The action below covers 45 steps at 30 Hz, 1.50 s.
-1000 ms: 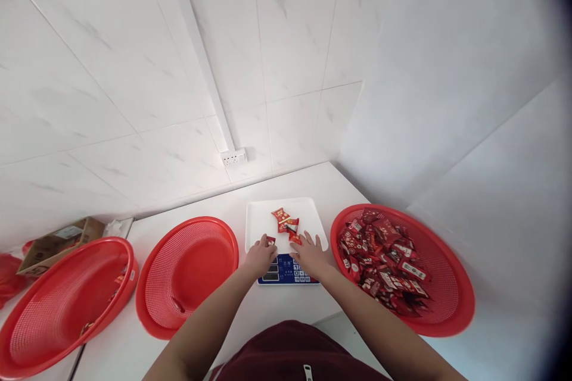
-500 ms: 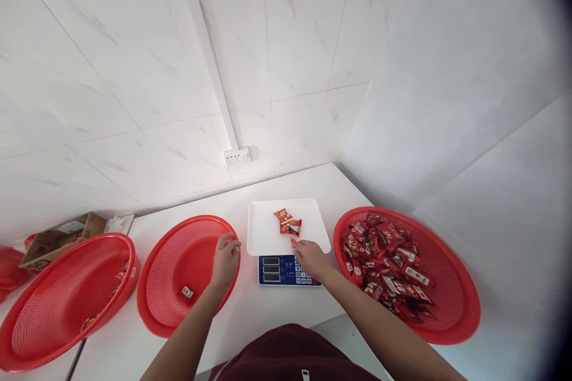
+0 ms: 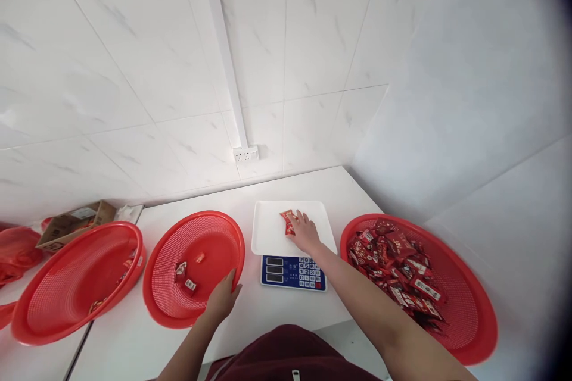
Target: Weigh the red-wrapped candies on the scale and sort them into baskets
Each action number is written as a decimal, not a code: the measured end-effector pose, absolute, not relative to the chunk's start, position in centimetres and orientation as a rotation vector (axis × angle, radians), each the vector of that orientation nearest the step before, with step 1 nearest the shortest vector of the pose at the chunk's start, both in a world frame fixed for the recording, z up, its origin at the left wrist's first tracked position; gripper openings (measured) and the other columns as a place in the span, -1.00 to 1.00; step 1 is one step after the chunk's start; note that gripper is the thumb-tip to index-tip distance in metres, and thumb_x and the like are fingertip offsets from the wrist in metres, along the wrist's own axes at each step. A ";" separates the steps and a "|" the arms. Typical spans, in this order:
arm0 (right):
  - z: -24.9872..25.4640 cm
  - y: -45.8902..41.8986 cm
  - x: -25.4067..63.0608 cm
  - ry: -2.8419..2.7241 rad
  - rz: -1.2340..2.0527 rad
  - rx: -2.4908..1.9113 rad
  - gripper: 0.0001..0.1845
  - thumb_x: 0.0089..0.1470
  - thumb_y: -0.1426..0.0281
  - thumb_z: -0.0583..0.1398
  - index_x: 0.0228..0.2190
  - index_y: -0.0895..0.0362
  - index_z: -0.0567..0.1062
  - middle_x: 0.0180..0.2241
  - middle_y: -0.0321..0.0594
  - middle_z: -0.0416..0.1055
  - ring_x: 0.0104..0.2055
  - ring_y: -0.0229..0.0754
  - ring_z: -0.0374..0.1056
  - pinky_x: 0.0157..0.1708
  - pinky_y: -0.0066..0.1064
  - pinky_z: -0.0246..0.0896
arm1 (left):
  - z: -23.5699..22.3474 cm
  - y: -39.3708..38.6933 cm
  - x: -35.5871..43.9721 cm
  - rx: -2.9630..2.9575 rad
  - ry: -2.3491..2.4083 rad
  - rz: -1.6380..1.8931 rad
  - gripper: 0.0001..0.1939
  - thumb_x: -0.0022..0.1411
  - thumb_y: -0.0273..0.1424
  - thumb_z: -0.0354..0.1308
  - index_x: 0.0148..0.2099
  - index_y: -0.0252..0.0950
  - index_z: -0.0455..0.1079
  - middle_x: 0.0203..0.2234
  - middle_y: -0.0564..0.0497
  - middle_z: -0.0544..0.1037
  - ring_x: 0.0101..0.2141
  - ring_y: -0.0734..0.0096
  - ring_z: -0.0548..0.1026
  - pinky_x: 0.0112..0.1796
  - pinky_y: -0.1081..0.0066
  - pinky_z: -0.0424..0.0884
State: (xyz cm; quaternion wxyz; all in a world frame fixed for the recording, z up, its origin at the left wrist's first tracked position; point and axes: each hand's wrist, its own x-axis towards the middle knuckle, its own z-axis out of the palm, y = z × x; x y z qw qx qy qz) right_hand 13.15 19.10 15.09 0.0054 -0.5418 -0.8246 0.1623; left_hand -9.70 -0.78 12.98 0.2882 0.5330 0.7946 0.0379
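My right hand reaches over the white weighing pan of the scale, fingers spread and lowered onto red snack packets. Its fingers partly cover the packets, and no closed grip shows. My left hand is at the near right rim of the middle red basket, thumb apart from the fingers, with nothing visible in it. Whether it rests on the rim I cannot tell. Inside that basket lie a few small red packets. The scale's blue keypad panel faces me.
On the right, a red basket holds a heap of red packets. Another red basket leans at the left with a few packets. Behind it are a cardboard box and red plastic bags. A wall socket sits above the table.
My left hand has lowered along the middle basket's rim, and more packets show inside that basket. My right hand has moved forward, its fingers opening from a pinch onto the packets on the pan.
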 end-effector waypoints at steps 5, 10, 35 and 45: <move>13.7 19.3 14.6 -2.624 0.556 -1.652 -0.44 0.12 0.49 -0.03 0.16 -0.01 0.20 0.20 -0.12 0.09 0.11 0.02 0.13 -0.08 -0.26 0.13 | 13.2 -0.3 -9.7 1.462 2.099 0.044 -0.45 0.25 -0.34 -0.13 0.24 -0.47 0.06 0.09 -0.27 0.37 0.04 0.15 0.38 0.01 0.24 0.27; 14.0 19.3 14.3 -2.261 0.838 -1.678 -0.54 0.10 0.49 -0.02 0.04 0.07 0.35 0.06 -0.15 0.28 -0.01 -0.13 0.27 -0.08 -0.34 0.17 | 13.7 0.1 -9.6 1.461 2.077 0.057 -0.44 0.24 -0.34 -0.10 0.24 -0.47 0.06 0.12 -0.26 0.34 0.07 0.17 0.35 0.03 0.26 0.25; 15.6 13.1 25.5 -1.624 0.750 -1.624 -0.62 0.18 0.34 -0.05 -0.07 0.12 0.43 -0.07 -0.11 0.43 -0.03 -0.15 0.33 0.01 -0.27 0.19 | 9.6 1.0 -14.0 1.657 2.131 0.109 -0.39 0.17 -0.18 -0.21 0.17 -0.43 0.15 -0.01 -0.29 0.45 0.01 0.02 0.41 -0.01 0.13 0.32; 10.3 11.9 38.7 -1.638 0.903 -2.403 -0.41 0.14 0.23 0.05 0.15 0.23 0.20 0.00 0.05 0.37 0.02 0.01 0.31 -0.04 -0.28 0.15 | 14.3 4.7 -5.5 1.950 2.161 0.676 -0.30 0.21 -0.02 -0.21 0.24 -0.39 0.02 0.18 -0.31 0.17 0.23 -0.02 0.03 0.15 -0.02 0.09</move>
